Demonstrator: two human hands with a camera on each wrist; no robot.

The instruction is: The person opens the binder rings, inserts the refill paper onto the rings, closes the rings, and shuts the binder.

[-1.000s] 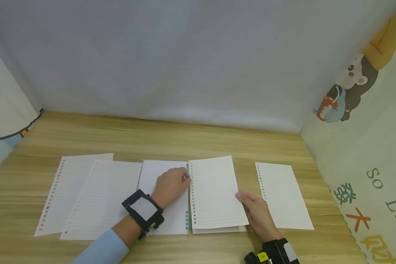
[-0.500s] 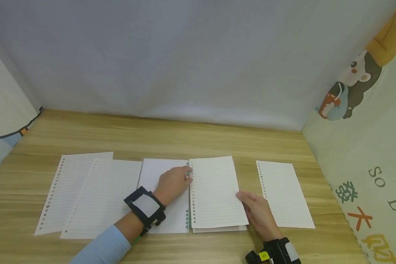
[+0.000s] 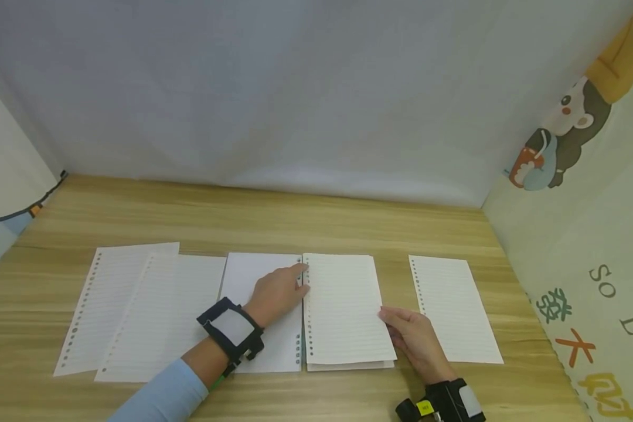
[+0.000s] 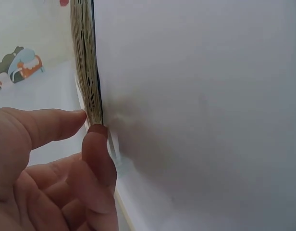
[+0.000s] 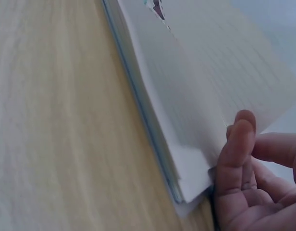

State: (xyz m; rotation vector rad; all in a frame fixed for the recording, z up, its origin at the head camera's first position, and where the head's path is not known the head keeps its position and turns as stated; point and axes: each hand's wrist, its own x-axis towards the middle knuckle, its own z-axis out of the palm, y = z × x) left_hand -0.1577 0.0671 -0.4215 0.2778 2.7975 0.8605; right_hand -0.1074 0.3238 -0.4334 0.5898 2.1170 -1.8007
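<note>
A loose-leaf notebook lies open, its white left side [image 3: 264,369] flat and green rings [image 3: 298,346] along the middle. Over its right half lies a lined, hole-punched sheet [image 3: 343,310], its right edge slightly raised. My left hand [image 3: 276,296] reaches across the left side; its index finger and thumb touch the sheet's punched edge, a little apart. In the left wrist view both tips meet the end of the page stack [image 4: 88,62]. With thumb and fingers, my right hand [image 3: 414,340] pinches the sheet's right edge, shown lifted above the pages [image 5: 160,120] in the right wrist view.
Two overlapping lined sheets [image 3: 74,328] lie left of the notebook, the nearer one [image 3: 153,346] reaching its edge. Another lined sheet [image 3: 456,316] lies to the right, beside my right hand. A grey wall covering [image 3: 274,88] rises behind the wooden table [image 3: 274,217].
My left index finger has straightened and spread from the thumb along the punched edge. The top sheet now sits squarer over the notebook. My right hand keeps its pinch almost unmoved.
</note>
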